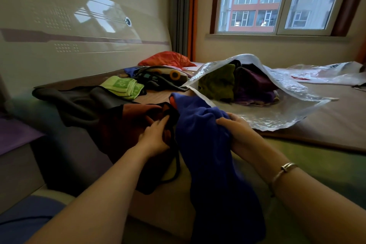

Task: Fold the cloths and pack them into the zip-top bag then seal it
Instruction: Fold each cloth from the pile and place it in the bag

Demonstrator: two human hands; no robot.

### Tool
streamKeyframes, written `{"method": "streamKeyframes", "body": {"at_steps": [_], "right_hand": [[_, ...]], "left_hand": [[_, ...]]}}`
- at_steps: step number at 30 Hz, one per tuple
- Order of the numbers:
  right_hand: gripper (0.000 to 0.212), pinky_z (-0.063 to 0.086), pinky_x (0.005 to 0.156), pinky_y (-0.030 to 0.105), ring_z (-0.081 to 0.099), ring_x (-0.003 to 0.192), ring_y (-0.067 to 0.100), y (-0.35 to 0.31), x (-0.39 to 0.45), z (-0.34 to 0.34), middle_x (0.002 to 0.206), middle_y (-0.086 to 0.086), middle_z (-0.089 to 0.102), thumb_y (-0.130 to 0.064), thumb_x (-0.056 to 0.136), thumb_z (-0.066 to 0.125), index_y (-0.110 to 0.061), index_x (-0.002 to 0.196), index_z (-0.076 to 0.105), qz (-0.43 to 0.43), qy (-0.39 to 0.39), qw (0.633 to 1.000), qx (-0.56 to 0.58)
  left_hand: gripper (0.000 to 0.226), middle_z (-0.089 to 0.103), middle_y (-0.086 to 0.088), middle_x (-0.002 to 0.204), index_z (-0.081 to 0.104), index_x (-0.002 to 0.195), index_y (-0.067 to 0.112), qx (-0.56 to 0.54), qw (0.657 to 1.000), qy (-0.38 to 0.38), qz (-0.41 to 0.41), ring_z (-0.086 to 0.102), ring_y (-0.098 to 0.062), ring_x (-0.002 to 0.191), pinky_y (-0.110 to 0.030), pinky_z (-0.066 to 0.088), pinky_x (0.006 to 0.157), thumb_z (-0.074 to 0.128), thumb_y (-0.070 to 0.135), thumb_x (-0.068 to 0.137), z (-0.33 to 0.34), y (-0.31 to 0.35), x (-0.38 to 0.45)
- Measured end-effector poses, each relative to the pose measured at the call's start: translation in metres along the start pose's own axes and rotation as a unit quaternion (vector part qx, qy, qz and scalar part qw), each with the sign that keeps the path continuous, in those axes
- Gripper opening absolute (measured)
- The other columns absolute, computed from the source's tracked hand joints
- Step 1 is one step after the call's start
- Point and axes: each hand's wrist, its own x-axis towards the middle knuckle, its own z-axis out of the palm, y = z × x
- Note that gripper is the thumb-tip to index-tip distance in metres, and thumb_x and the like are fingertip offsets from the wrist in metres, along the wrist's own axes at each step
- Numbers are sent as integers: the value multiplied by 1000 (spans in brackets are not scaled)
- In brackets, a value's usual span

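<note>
1. While the zip-top bag lies open on the bed with its mouth toward the person, the step in hand appears to be folding, not yet packing or sealing.
2. Blue cloth: bunched, draped from just before the bag mouth down toward the person; right hand grips it, fingers curled round a gathered fold.
3. Dark red-and-black cloth: spread just left of the blue one; left hand rests on it, fingers mostly straight and reaching to its edge. Whether they pinch it cannot be told.
4. Bag contents: an olive cloth and a purple cloth, already inside.
5. Unpacked stock: green folded cloth, grey cloth, orange cloth, further back.
6. Next move, as judged: flatten and fold the blue cloth compactly, then slide it through the bag mouth beside the olive one; several cloths remain before sealing.
</note>
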Motion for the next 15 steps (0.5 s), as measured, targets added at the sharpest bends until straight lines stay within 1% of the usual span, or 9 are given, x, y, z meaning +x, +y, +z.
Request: {"method": "streamKeyframes", "body": {"at_steps": [1,3,6,8,9,11,13,14,15], "right_hand": [[32,52,71,29,62,87,21,3,5,5,102,13,62,3,92,51,-5,123,49,2,-4,1000,-7],[31,52,72,30,62,87,21,7,12,13,101,11,61,3,92,50,-8,121,48,3,-17,1000,-7],[25,52,69,29,61,82,17,10,22,22,95,6,60,3,93,48,-16,109,49,-10,-23,1000,16],[26,52,70,29,61,83,17,13,30,24,96,5,60,3,93,48,-18,109,48,-22,-24,999,31],[27,52,70,29,61,85,17,14,33,24,97,5,60,2,93,48,-19,110,48,-26,-23,999,36],[28,51,68,28,62,85,16,17,40,24,98,5,61,1,93,49,-19,113,47,-34,-17,998,39],[28,51,65,25,62,83,14,19,46,23,97,4,61,1,94,49,-19,112,47,-45,-16,998,36],[27,51,63,24,62,81,12,20,47,23,96,3,61,1,94,49,-19,112,47,-49,-18,998,35],[27,52,61,23,62,79,11,21,48,22,94,3,61,1,94,49,-19,111,48,-53,-20,998,38]], "left_hand": [[88,29,-3,149,16,149,39,65,998,-1,7,35,-33,133,-52,33,108,68,24,80,-1,-2,2],[65,36,-6,138,31,142,37,120,992,23,28,43,-32,123,-50,40,101,62,24,85,-6,-4,8],[16,55,-3,110,60,104,27,79,994,-6,70,55,-22,99,-40,48,89,59,21,88,-20,-4,22],[6,62,-1,104,67,87,23,54,997,-13,61,59,-20,93,-41,49,87,61,21,88,-29,-6,34],[7,65,-2,105,68,84,22,41,998,23,52,60,-21,93,-40,49,86,62,21,87,-31,-7,40],[6,68,-6,97,69,84,17,-16,982,185,29,63,-25,91,-35,49,80,63,18,86,-36,-5,50],[13,68,-10,99,69,95,11,-106,922,372,-5,62,-27,96,-35,47,84,63,9,84,-45,-1,59],[22,66,-13,108,67,105,9,-141,897,420,-15,60,-28,104,-35,45,92,62,5,84,-50,0,63],[35,59,-17,122,61,119,7,-149,900,409,-19,54,-29,116,-34,40,101,61,3,84,-54,-3,69]]}}
